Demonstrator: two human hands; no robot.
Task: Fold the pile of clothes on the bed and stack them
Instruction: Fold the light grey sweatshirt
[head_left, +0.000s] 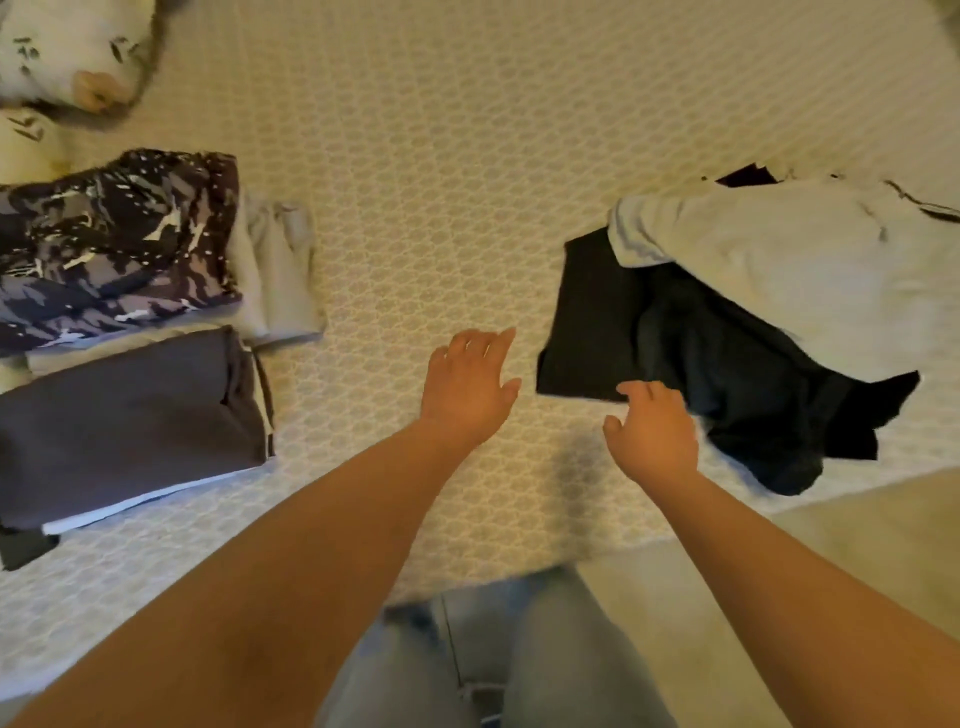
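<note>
Toward the left edge of the cream patterned bed (467, 156) lie folded clothes: a dark camouflage-print garment (114, 244) and a flat charcoal-grey garment (130, 410). The unfolded heap, black cloth (675, 353) under a pale grey top (779, 270), waits near the right edge. The left hand (470, 387) hovers with fingers spread; the right hand (652, 431), fingers loosely curled and empty, reaches the black cloth's corner. By my judgement, about half remains.

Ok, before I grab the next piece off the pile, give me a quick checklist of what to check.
1. Both hands free: left hand open and right hand hold nothing, ok.
2. Next piece within reach: black garment lies at the right fingertips, ok.
3. Black garment free to lift: white garment overlaps its far side, not ok.
4. Folding space: bare bedspread between the piles, ok.
5. Folded stacks tidy: brown folded piece lies flat, patterned piece sits rumpled, cannot tell.
</note>
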